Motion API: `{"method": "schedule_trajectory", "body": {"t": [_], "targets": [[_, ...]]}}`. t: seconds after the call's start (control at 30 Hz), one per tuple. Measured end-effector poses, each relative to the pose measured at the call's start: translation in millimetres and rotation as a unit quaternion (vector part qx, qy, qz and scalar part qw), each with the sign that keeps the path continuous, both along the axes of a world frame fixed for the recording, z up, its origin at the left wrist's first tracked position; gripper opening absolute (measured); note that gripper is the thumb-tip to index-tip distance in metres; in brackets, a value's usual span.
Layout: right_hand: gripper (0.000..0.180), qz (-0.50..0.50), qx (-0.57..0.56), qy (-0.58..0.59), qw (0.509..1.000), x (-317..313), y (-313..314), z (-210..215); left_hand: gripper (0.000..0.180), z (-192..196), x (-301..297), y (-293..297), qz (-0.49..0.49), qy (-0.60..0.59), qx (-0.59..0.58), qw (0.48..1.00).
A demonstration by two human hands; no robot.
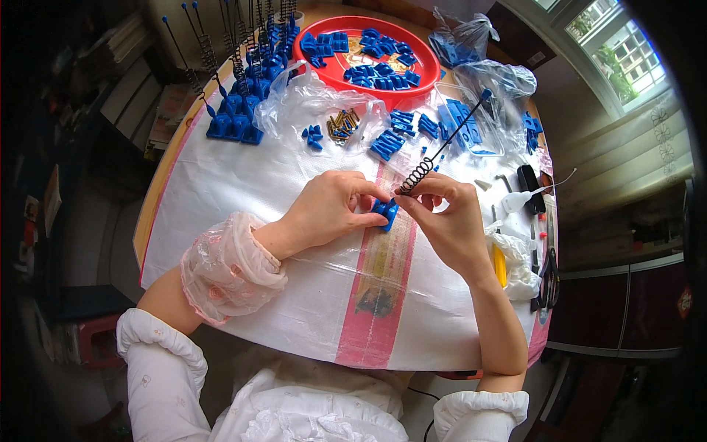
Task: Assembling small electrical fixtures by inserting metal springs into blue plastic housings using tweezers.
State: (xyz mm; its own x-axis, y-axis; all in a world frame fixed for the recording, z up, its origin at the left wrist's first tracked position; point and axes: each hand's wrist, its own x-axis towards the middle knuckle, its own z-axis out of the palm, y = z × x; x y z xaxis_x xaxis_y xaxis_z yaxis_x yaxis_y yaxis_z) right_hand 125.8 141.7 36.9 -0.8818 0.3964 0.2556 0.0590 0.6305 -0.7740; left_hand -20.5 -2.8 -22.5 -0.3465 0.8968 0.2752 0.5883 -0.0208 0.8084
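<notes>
In the middle of the table, my left hand (328, 210) closes thumb and fingers around a small blue plastic base (386, 214). My right hand (445, 217) pinches the lower end of a black coil spring (417, 177) just above that base. From the coil a thin black rod slants up to the right and ends in a blue tip (486, 94). The spring's lower end meets or nearly touches the base; fingers hide whether the two are joined. A gathered sheer pink cuff (230, 269) sits on my left wrist.
Behind my hands lie brass-coloured pieces (342, 125), blue parts (387, 144) and a clear plastic bag (294, 103). A red basin (431, 82) holds blue pieces. Blue bases with upright springs (236, 125) stand back left. At right are scissors (549, 280) and a white bottle (515, 201).
</notes>
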Motion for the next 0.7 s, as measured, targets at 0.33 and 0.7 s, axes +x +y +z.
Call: {"method": "schedule_trajectory", "body": {"t": [0.33, 0.7], "targets": [[0.007, -0.001, -0.003, -0.007, 1.0, -0.1, 0.4, -1.4, 0.03, -0.9, -0.6, 0.5, -0.002, 0.012, -0.003, 1.0], [0.008, -0.004, 0.0, -0.009, 1.0, -0.1, 0.1, -0.8, 0.03, -1.7, -1.1, 0.3, -0.003, 0.014, -0.001, 1.0]]}}
